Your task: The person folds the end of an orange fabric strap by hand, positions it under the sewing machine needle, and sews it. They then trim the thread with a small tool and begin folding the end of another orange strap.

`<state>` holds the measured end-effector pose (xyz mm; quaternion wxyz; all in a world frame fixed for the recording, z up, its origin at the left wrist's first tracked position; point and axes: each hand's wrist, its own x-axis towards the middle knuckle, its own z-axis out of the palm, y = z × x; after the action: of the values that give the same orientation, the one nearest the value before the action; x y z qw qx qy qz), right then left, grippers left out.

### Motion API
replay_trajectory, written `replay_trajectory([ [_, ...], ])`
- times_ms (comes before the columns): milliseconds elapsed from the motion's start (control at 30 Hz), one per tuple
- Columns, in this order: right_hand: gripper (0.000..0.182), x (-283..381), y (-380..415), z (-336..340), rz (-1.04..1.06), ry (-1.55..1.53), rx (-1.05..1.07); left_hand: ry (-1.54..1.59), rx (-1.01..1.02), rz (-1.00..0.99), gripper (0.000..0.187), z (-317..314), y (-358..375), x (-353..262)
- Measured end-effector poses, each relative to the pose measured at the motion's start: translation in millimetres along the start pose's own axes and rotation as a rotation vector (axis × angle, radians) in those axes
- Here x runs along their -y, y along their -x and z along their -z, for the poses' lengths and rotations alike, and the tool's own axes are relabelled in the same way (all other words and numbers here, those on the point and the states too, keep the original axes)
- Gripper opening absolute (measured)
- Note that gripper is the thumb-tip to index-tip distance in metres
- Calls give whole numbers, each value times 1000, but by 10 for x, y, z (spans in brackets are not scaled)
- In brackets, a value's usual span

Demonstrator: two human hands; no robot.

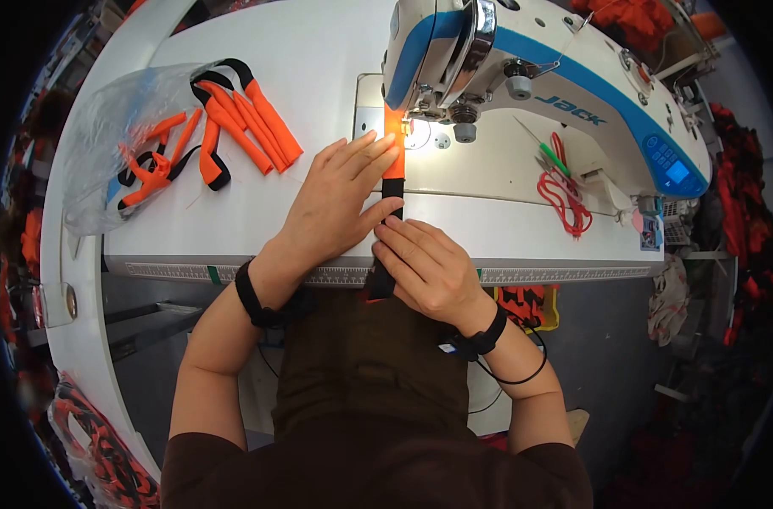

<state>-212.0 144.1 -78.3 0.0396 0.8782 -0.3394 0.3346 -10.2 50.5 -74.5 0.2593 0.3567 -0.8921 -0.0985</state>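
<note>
An orange and black fabric strap (393, 166) runs from under the needle area of a sewing machine (522, 76) down over the table's front edge. My left hand (340, 191) lies flat beside it, fingers stretched out towards the lit sewing spot, fingertips on the orange part and thumb on the black. Closer to my body, my right hand (429, 270) is closed on the black part at the table edge, with its thumb hidden. The strap's loose black end (380, 282) hangs below the edge. The needle itself is hard to make out.
Left of my hands lie several orange and black straps (251, 127), some on a clear plastic bag (106, 127). Under the machine arm are red cord (565, 199) and a green-handled tool (554, 159). A ruler strip (565, 273) lines the table's front edge.
</note>
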Motion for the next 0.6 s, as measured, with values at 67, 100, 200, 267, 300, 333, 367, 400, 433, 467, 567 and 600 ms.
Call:
replay_trajectory([
  [67, 36, -3, 1, 3, 4, -3, 7, 9, -3, 6, 64, 3, -2, -1],
  [100, 36, -2, 2, 3, 4, -3, 6, 19, -6, 13, 65, 6, -2, -1],
  [200, 35, -3, 7, -1, 3, 4, 10, 24, -10, 19, 66, 6, -6, -8],
  [267, 34, -1, 14, -6, -3, -1, 10, 21, -9, 14, 67, 4, -5, 0],
  [300, 34, -2, 19, -11, -4, -1, 10, 18, -9, 10, 67, 2, -4, 2],
  [333, 34, -5, 23, -20, 1, 6, 7, 18, -9, 10, 67, 0, -4, 2],
  [367, 34, -8, 25, -24, 5, 14, 4, 16, -10, 10, 67, -2, -4, 3],
  [400, 34, -9, 26, -25, 6, 14, 4, 14, -11, 11, 67, -3, -4, 4],
  [433, 34, -9, 25, -26, 8, 17, 2, 13, -12, 11, 67, -3, -4, 6],
  [467, 34, -8, 23, -28, 10, 19, -1, 16, -13, 10, 68, -2, -3, 7],
  [567, 34, 0, 20, -15, -3, -2, 7, 19, -11, 11, 67, 4, -5, 4],
  [600, 34, -1, 20, -16, -3, -1, 7, 18, -9, 13, 67, 6, -8, 2],
])
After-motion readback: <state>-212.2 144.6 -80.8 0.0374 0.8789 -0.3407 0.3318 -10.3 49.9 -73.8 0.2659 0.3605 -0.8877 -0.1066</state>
